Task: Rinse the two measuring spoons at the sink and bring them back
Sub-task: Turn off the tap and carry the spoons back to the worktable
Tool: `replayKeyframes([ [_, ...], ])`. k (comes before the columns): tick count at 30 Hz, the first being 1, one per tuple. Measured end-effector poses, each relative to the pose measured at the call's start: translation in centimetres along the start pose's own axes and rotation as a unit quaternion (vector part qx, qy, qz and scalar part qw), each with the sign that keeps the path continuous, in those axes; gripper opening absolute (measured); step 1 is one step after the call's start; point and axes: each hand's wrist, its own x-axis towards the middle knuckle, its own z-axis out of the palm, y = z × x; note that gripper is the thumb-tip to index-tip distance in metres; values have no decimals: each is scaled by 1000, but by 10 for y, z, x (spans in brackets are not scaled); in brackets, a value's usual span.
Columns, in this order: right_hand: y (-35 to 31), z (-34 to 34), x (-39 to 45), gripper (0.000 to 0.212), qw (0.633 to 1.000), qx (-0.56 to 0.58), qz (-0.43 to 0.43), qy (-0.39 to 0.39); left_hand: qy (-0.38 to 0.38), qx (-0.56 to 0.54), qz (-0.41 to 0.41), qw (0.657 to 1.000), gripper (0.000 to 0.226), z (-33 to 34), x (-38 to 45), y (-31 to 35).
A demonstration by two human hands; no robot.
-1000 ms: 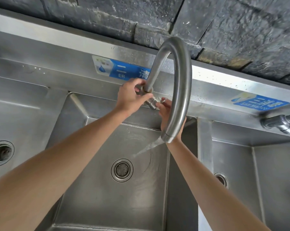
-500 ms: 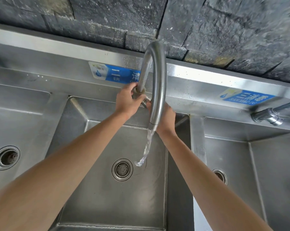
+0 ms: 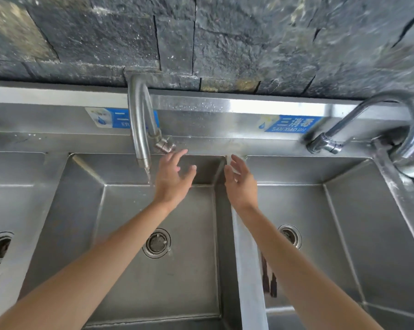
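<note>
The head view looks down on a steel sink (image 3: 44, 210) with three basins in a row under a dark stone wall (image 3: 225, 39). Both arms reach forward over it.

The left hand (image 3: 171, 181) is over the back part of the middle basin, with its fingers (image 3: 177, 157) spread apart and slightly bent, holding nothing. Just beyond the fingertips, a little to their left, is the tap handle (image 3: 165, 144); the fingers are very near it, but I cannot tell if they touch it. To the left of this hand hangs the curved spout (image 3: 139, 129), and a thin stream of water (image 3: 149, 176) falls from its mouth just beside the wrist side of the hand. Below the forearm lies the middle drain (image 3: 156, 243).

The right hand (image 3: 242, 184) is over the divider (image 3: 247, 258) between the middle and right basins. Its fingers (image 3: 235, 164) are straight, loosely apart, and empty, pointing at the back wall of the sink. Far to the right of them stands a second tap (image 3: 325, 145).

Two thin dark handles (image 3: 269, 279) lie in the right basin, well behind the right fingers, close under the right forearm and just beside the divider. They may be the measuring spoons, but the bowls are hidden and I cannot be sure.
</note>
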Motion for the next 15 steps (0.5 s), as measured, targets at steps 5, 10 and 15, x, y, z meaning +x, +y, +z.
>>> replayKeyframes([
  [5, 37, -60, -11, 39, 999, -6, 39, 26, -76, 22, 35, 996, 48, 67, -32, 44],
  [10, 90, -119, -22, 36, 994, -42, 93, 41, -170, 81, 81, 979, 45, 152, -69, 68],
  [15, 157, -157, -28, 37, 981, -70, 178, 27, -272, 126, 40, 953, 46, 230, -98, 63],
])
